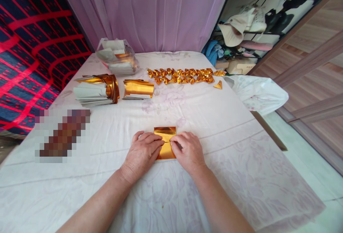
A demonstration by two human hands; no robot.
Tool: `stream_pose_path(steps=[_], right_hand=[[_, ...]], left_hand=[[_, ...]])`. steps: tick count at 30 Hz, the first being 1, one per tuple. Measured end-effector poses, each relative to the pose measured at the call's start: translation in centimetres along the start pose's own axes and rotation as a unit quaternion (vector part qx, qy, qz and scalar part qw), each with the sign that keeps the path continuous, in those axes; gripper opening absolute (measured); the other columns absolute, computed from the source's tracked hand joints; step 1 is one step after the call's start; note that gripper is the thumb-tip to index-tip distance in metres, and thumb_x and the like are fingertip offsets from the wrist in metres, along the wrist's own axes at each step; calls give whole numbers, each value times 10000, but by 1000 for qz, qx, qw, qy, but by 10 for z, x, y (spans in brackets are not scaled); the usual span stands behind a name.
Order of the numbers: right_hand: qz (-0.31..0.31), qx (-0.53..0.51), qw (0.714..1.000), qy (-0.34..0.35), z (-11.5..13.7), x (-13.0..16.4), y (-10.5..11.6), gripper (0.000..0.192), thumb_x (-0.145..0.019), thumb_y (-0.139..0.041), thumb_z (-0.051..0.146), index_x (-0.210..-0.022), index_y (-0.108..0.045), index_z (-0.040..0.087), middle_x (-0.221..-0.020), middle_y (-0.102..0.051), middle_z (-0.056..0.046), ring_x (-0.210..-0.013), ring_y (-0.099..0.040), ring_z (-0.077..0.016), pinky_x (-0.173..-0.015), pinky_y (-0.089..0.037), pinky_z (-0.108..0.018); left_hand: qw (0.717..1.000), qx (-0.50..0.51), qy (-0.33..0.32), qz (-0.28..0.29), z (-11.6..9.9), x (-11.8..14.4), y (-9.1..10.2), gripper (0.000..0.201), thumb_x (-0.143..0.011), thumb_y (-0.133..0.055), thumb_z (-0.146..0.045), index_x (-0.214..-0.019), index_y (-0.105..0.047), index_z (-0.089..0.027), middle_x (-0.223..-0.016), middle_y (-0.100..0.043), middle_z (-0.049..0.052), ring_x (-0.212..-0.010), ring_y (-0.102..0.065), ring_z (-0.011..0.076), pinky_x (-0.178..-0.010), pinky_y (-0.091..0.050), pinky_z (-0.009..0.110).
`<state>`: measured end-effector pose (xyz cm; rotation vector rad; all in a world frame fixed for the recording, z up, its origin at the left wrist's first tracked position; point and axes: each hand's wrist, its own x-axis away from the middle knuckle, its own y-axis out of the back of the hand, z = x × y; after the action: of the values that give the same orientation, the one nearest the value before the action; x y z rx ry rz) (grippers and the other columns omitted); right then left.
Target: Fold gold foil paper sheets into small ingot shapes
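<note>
A small rectangle of gold foil paper (166, 152) lies flat on the cloth-covered table in front of me, with a crease or folded edge running across its middle. From the left, my left hand (141, 151) covers part of the paper, its fingertips closed on the middle line. My right hand (189, 151) pinches the same line from the right side, thumb and forefinger together. The fingertips of both hands are only a little apart. The paper's far part and near edge show; its left side is partly hidden under my left fingers.
Farther back lie a fanned stack of foil paper (95, 92), a smaller foil stack (138, 89) and a clear bag of paper (116, 58). Several folded gold pieces (184, 76) form rows; one gold piece (218, 85) lies apart. A blurred-out object (64, 135) sits left.
</note>
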<state>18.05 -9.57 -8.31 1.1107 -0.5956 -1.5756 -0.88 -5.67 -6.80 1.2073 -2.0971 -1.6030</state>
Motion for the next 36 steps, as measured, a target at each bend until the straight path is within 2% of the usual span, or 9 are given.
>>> stream_pose_path(steps=[9,12,16,19,22,26,30,33,36], right_hand=[[18,-9,1000,-13,0,-1,2,93,-840,-614,184,-789,-679,227,-775,-652,-16,-800,-577,-194,-726,-373,-317],[35,-68,997,10,-6,1,8,112,-866,-582,188,-849,-686,226,-835,-670,-19,-838,-591,-189,-769,-405,-325],[75,-136,987,44,-14,4,20,96,-869,-609,259,-915,-686,222,-953,-673,-32,-905,-599,-187,-838,-439,-348],[119,-144,981,58,-17,5,29,233,-779,-736,334,-979,-684,225,-1042,-656,-48,-985,-590,-215,-887,-451,-381],[141,-140,978,56,-16,5,33,359,-683,-818,322,-1004,-683,235,-1095,-637,-49,-1041,-574,-229,-927,-453,-401],[129,-134,980,67,-17,6,32,299,-677,-803,215,-956,-697,237,-1091,-636,-48,-1029,-583,-220,-923,-461,-398],[96,-135,982,96,-20,5,27,77,-785,-694,181,-831,-717,238,-1008,-650,-37,-938,-609,-191,-842,-472,-364],[67,-134,984,100,-21,5,21,115,-849,-620,191,-789,-710,229,-959,-662,-35,-881,-613,-177,-805,-469,-351],[49,-127,987,84,-21,5,17,88,-856,-616,204,-825,-697,222,-941,-677,-36,-877,-609,-182,-803,-463,-350]], left_hand=[[1000,5,-8,13,2,1,1,206,-931,-542,-239,-1051,-709,-257,-1101,-724,29,-1038,-619,218,-991,-360,462],[999,20,-3,37,3,1,5,224,-909,-586,-324,-1090,-699,-256,-1133,-713,40,-1076,-604,233,-1008,-358,474],[998,28,-3,59,3,2,9,396,-845,-641,-498,-1143,-681,-241,-1176,-692,64,-1107,-587,266,-1035,-335,513],[997,29,-3,68,3,2,10,489,-809,-649,-576,-1156,-673,-231,-1190,-685,72,-1120,-581,281,-1044,-319,530],[997,30,-6,72,3,2,11,515,-798,-644,-603,-1160,-670,-237,-1194,-682,73,-1125,-577,284,-1045,-315,527],[997,30,-10,74,3,2,11,533,-785,-654,-609,-1163,-668,-232,-1199,-679,79,-1126,-576,286,-1038,-321,524],[997,31,-14,75,4,2,12,526,-799,-649,-593,-1165,-663,-216,-1201,-678,87,-1133,-573,285,-1027,-340,515],[997,36,-13,72,4,2,13,463,-852,-596,-569,-1140,-672,-215,-1200,-678,84,-1136,-572,276,-1027,-341,515],[996,45,-8,71,3,2,13,376,-916,-529,-500,-1114,-682,-220,-1185,-686,70,-1132,-576,263,-1026,-342,514]])
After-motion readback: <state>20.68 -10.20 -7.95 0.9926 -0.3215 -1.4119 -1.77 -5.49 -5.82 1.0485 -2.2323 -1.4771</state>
